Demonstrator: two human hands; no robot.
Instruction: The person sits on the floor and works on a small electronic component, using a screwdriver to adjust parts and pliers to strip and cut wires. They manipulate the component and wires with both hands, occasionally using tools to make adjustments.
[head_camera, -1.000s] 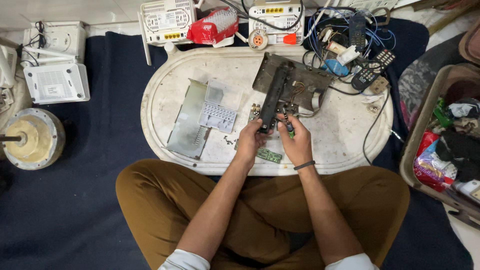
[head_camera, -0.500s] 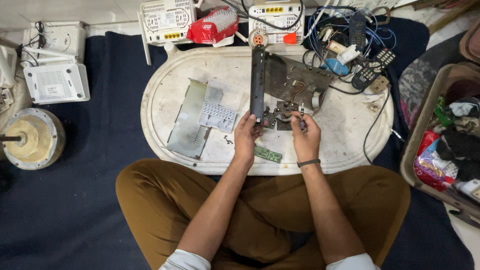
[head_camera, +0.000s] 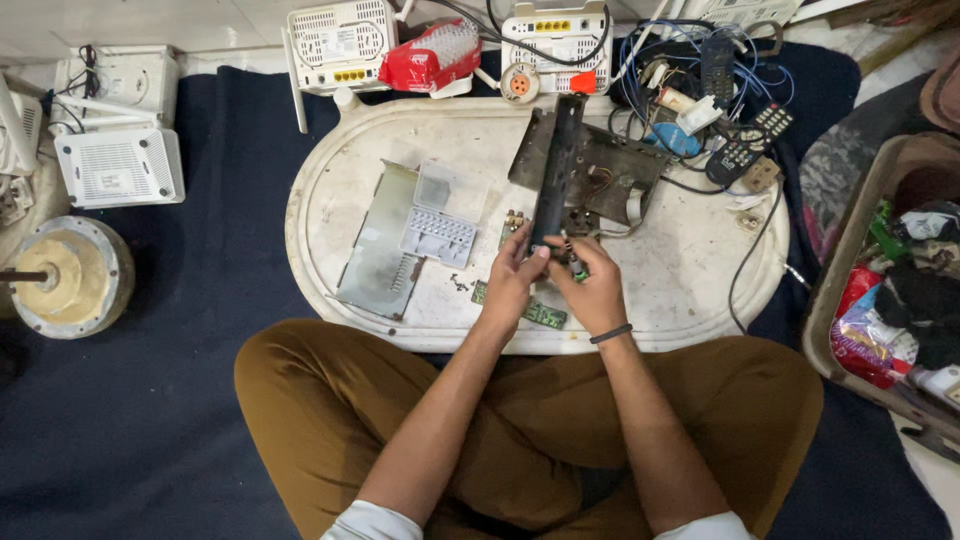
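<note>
Gripping long black bar (head_camera: 556, 165), left hand (head_camera: 512, 283), right hand (head_camera: 590, 288) pinching small part, forearms converging

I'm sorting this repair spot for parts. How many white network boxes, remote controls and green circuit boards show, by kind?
White network boxes: 4
Remote controls: 2
Green circuit boards: 1, just below the left hand and right hand
Total: 7

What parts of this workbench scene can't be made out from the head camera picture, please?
- Near end of the long black part: covered by the left hand and right hand.
- Small green circuit board: partly under the hands.
- Box of clutter: cut off by the right edge.
- Tiny screws by the clear case: too small.
</note>
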